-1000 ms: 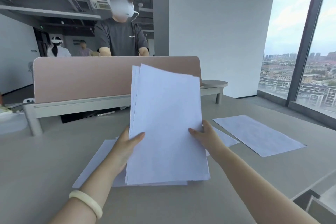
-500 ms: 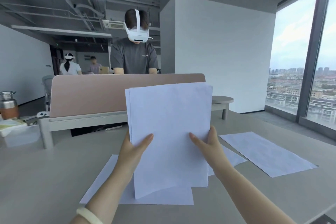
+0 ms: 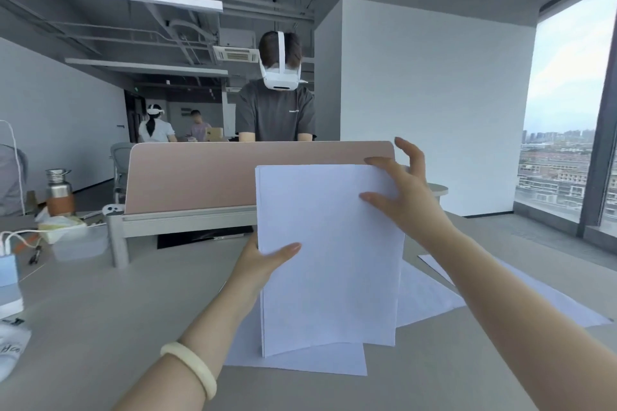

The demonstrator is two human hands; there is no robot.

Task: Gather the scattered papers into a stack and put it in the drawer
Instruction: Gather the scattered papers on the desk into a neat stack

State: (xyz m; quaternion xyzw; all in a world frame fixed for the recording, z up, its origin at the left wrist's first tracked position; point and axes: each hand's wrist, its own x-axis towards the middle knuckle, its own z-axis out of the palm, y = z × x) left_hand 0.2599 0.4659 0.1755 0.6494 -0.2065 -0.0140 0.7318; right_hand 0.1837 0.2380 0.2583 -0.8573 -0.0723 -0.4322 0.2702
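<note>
Partway through gathering, the paper stack (image 3: pixel 330 253) stood upright on the desk (image 3: pixel 100 310), midway between its near and far edges, over loose sheets (image 3: pixel 427 294). Left hand (image 3: pixel 263 260) gripped its left edge; right hand (image 3: pixel 407 203), fingers spread, touched its top corner. Next, probably: squaring, then collecting the sheets left lying.
</note>
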